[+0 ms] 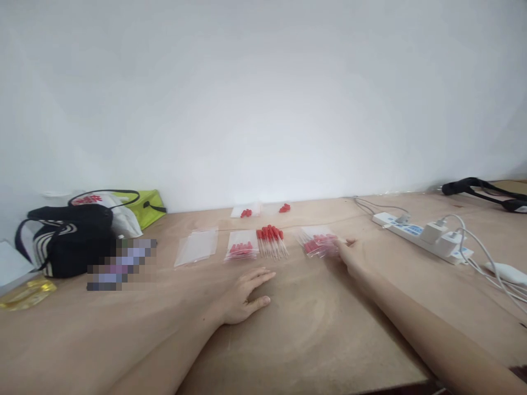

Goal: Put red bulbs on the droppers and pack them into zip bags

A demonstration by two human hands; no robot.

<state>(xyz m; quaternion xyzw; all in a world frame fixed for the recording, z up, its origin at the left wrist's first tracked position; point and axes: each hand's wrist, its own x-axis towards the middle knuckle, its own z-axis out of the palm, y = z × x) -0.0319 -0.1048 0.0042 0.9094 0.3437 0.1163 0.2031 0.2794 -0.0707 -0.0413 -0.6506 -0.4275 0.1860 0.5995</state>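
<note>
My left hand (245,296) rests on the table with its fingers stretched out and thumb apart, holding nothing. On the right, my right hand (349,257) has its fingertips at the edge of a clear plastic bag (319,243) with red-ended pieces inside; the grip is partly hidden. Between the hands lies a fanned bunch of thin pale sticks with red ends (272,241). Left of the bunch is a stack of clear bags with red pieces (241,247). Farther left are flat, clear bags (196,247).
Small red pieces (246,213) lie on a clear bag at the back, with more red pieces (284,208) beside them. A white power strip (420,236) with cables is at right. A black bag (78,241) and a lime-green bag (150,208) stand at left.
</note>
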